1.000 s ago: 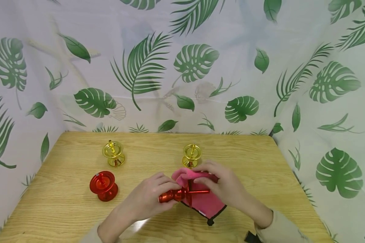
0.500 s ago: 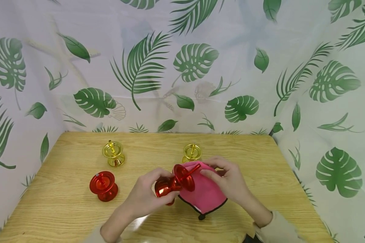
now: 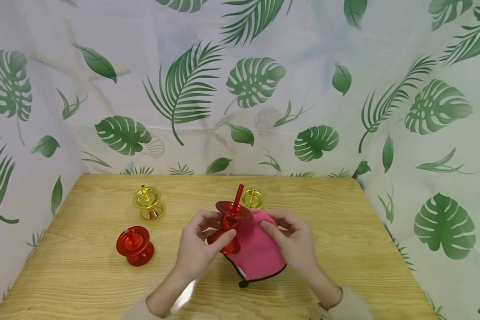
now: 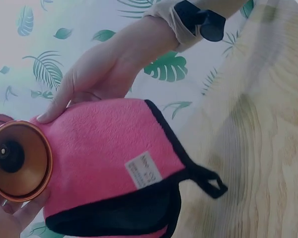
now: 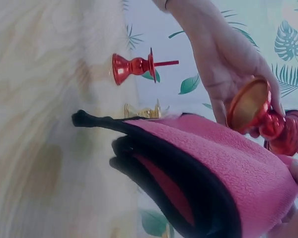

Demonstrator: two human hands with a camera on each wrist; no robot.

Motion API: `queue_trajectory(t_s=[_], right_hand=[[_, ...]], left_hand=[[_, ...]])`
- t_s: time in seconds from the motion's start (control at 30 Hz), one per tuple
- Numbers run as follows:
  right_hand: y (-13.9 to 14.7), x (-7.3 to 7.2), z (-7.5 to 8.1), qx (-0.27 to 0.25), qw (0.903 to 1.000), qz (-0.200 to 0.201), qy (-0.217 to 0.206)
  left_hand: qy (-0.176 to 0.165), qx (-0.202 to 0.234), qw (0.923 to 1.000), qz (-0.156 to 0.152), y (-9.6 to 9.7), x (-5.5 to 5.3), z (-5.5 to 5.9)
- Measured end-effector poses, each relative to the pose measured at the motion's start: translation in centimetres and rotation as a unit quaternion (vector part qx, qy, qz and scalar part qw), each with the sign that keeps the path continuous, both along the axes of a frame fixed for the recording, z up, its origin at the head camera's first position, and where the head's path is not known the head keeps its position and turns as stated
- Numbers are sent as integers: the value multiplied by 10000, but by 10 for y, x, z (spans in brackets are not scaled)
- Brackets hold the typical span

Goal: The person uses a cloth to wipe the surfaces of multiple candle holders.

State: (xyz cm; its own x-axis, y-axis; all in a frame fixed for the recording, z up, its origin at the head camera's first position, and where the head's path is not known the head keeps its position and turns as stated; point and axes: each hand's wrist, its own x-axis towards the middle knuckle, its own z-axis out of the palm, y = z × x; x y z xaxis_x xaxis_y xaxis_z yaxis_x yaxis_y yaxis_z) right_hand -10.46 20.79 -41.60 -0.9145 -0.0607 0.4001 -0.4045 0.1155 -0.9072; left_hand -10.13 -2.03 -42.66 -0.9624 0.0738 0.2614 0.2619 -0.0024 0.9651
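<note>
Over the middle of the table my left hand [image 3: 202, 244] grips a shiny red candle holder [image 3: 231, 224] by its waist and flared base. It stands nearly upright, its long spike leaning a little right. The left wrist view looks into the hollow underside of its base [image 4: 32, 171]. My right hand [image 3: 294, 235] holds a folded pink cloth [image 3: 260, 253] with black edging and a hanging loop, thumb on the front and fingers behind. The cloth lies right up against the holder's right side. A small white label [image 4: 143, 170] shows on it.
A second red candle holder [image 3: 135, 244] stands at the left of the wooden table [image 3: 76, 275]. Behind it is a gold candle holder [image 3: 148, 202]. Another gold one [image 3: 253, 199] stands at the back, partly hidden by the cloth. Leaf-print fabric [image 3: 200, 98] encloses the table's back and sides.
My left hand has turned the red candle holder from lying sideways, spike to the right, to nearly upright. The cloth has gone from over its dish to beside it, its loop corner swinging left.
</note>
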Motion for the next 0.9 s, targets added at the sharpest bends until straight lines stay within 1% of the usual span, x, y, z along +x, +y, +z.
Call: queue_trajectory(t_s=[0.1,0.2,0.27,0.37,0.53,0.63,0.77,0.83,0.9], right_hand=[[-6,3,-2,-268,9993,-165,-192],[-11,6,-3,-391,9981,-362,-304],[-14,8,-4,-458,9973,-472,-328],[-16,10,-4,-549,9962,-603,-319],[-18,12,-3,-645,9953,-701,-146],[-18,12,-3,-558,9953,-792,26],[-19,11,-2,-470,9949,-855,240],[-18,10,-2,-461,9949,-828,338],[-18,10,-2,-522,9950,-731,443]], left_hand=[[-160,265,9995,58,4,-1,1],[-313,420,9986,29,8,-2,1],[-417,473,9980,-50,9,-2,0],[-540,430,9975,-160,11,0,-1],[-588,282,9976,-244,12,1,-2],[-739,254,9965,-311,11,2,0],[-1064,426,9917,-575,8,2,3],[-1137,500,9895,-743,7,1,4],[-1135,512,9884,-866,6,1,5]])
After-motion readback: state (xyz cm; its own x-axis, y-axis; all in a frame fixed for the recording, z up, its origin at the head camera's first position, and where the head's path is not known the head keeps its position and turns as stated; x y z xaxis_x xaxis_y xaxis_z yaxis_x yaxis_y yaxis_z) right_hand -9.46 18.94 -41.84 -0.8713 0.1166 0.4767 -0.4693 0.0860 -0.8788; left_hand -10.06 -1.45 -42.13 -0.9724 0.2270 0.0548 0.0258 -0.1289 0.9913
